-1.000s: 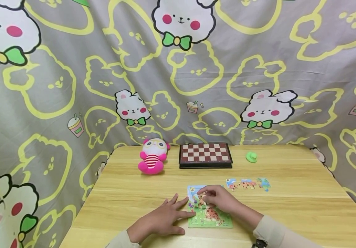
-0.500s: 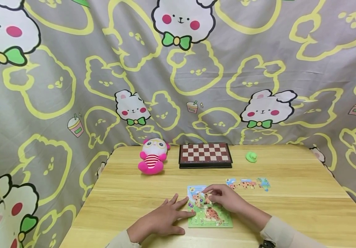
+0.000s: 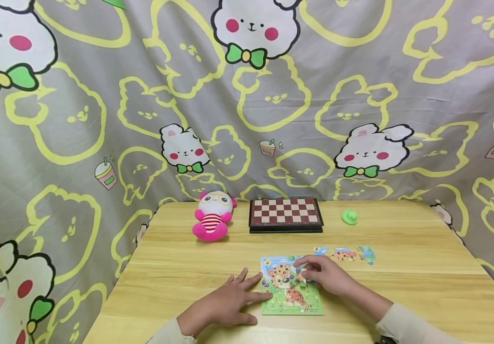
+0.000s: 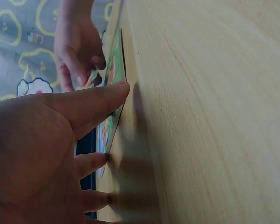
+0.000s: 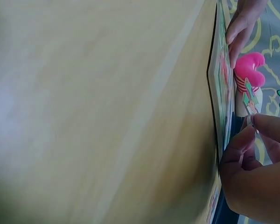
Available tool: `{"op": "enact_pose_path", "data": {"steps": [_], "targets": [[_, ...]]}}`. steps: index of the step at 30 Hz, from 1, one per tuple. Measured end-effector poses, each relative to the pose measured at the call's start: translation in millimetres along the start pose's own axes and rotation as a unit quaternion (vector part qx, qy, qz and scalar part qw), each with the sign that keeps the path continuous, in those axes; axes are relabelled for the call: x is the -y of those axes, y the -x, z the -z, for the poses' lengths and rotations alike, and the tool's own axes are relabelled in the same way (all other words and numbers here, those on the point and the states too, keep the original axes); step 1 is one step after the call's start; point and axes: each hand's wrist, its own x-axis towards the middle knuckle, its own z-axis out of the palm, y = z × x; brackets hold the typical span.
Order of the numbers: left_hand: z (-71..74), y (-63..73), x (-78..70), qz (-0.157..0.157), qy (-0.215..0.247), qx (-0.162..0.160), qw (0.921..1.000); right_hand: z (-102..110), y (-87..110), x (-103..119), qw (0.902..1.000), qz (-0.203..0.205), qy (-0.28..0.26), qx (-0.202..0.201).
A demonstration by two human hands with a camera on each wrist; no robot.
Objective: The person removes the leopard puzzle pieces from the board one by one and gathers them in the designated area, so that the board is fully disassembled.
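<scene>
A jigsaw puzzle board (image 3: pixel 271 309) with a spotted cartoon leopard lies flat at the front of the table. My left hand (image 3: pixel 230 300) has its fingers spread, some fingertips at the board's left edge; the left wrist view shows its straight thumb (image 4: pixel 102 100) beside the board. Over the board's right side, my right hand (image 3: pixel 332 276) pinches a puzzle piece (image 5: pixel 250 99) between thumb and forefinger. In the right wrist view that piece is held raised and tilted, clear of the board. The leopard's face and body show on the board; its upper right part is partly covered by the right hand.
Beyond the right hand lie loose puzzle pieces (image 3: pixel 366 255), one partly hidden. A checkered game board (image 3: pixel 285 212) stands at the back, between a pink panda plush (image 3: pixel 211 220) and a green toy duck (image 3: pixel 349 217). A patterned curtain (image 3: pixel 247 110) hangs behind the wooden table (image 3: pixel 178 267).
My right hand has moved right across the board with the pinched piece, uncovering the leopard's face. The left hand stays in place.
</scene>
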Motion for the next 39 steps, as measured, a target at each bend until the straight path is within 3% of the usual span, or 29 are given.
{"op": "enact_pose_path", "data": {"steps": [17,32,39], "targets": [[-3.2,-1.5,2.5,-0.003,-0.007,-0.005,1.0,27,24.0,-17,0.9997,-0.014,0.003,-0.021],[-2.9,-1.0,1.9,-0.001,0.002,-0.004,1.0,40,33.6,-26,0.9965,-0.021,0.066,-0.048],[-2.3,-0.6,1.6,-0.003,0.003,-0.005,1.0,45,33.1,-29,0.9931,-0.002,0.105,-0.053]]}}
